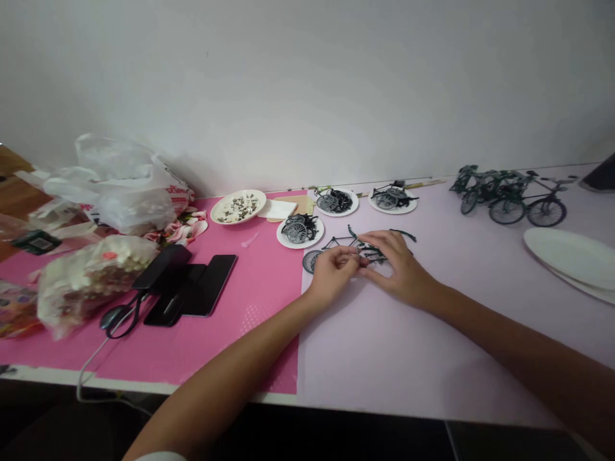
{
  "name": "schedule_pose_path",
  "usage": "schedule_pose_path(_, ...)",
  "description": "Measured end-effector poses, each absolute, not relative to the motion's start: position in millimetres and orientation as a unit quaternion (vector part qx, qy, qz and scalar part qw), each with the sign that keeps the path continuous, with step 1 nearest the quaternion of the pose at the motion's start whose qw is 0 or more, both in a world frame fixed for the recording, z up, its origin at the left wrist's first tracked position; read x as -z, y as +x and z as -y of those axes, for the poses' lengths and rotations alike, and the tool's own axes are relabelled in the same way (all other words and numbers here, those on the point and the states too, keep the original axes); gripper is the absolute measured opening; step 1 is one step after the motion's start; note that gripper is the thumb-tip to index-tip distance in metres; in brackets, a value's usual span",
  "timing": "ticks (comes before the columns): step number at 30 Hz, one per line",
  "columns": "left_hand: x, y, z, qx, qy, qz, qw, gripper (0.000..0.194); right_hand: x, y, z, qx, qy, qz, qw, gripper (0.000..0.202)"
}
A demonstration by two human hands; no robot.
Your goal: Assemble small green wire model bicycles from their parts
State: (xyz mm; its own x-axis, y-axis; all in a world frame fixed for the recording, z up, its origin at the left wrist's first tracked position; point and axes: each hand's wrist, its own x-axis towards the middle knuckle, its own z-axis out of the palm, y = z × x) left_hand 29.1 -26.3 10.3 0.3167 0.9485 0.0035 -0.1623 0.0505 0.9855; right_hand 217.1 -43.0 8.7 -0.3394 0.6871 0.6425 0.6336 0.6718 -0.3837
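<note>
A small dark model bicycle (336,241) lies on the pale lilac table surface in front of me, and its spoked wheel (310,261) pokes out to the left. My left hand (332,274) has its fingers pinched together at the near side of the bicycle. My right hand (398,266) curves round the bicycle's right part, thumb and fingertips meeting near the left fingertips. Whatever small part sits between the fingertips is mostly covered. Behind the hands, white plates hold dark bicycle parts: a left plate (302,246), a middle plate (354,209) and a right plate (412,206).
Several finished model bicycles (509,205) stand at the back right, near stacked white plates (571,250). On the pink surface (259,288) to the left are a phone (218,282), a black device (163,266), a plastic bag (125,192) and a dish (220,212) of small pieces.
</note>
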Motion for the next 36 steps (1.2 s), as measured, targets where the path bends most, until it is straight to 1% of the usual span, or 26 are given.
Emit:
schedule_pose_path(1,-10.3,29.0,26.4,-0.447,0.525,-0.373,0.621,0.023,-8.7,217.1,43.1,-0.033,-0.404,0.818,0.408,0.06)
schedule_pose_path(3,-9.9,28.8,26.3,-0.448,0.527,-0.369,0.621,0.025,-8.8,217.1,43.2,-0.029,-0.402,0.819,0.408,0.062)
schedule_pose_path(10,-7.3,28.9,24.8,-0.449,0.54,-0.353,0.618,0.022,-8.4,217.6,41.5,-0.008,-0.398,0.826,0.399,0.05)
schedule_pose_path(17,-6.1,29.6,23.8,-0.451,0.525,-0.368,0.621,0.024,-9.2,216.5,42.1,-0.001,-0.411,0.821,0.396,0.049)
schedule_pose_path(23,-8.3,27.9,25.3,-0.447,0.536,-0.353,0.623,0.031,-7.8,217.5,41.2,0.009,-0.408,0.82,0.401,0.051)
schedule_pose_path(30,-8.0,27.4,24.9,-0.438,0.542,-0.368,0.616,0.035,-8.5,217.4,41.6,0.015,-0.41,0.818,0.404,0.049)
schedule_pose_path(36,-3.8,26.8,22.3,-0.446,0.546,-0.335,0.625,0.046,-8.4,218.1,41.2,0.018,-0.411,0.818,0.403,0.047)
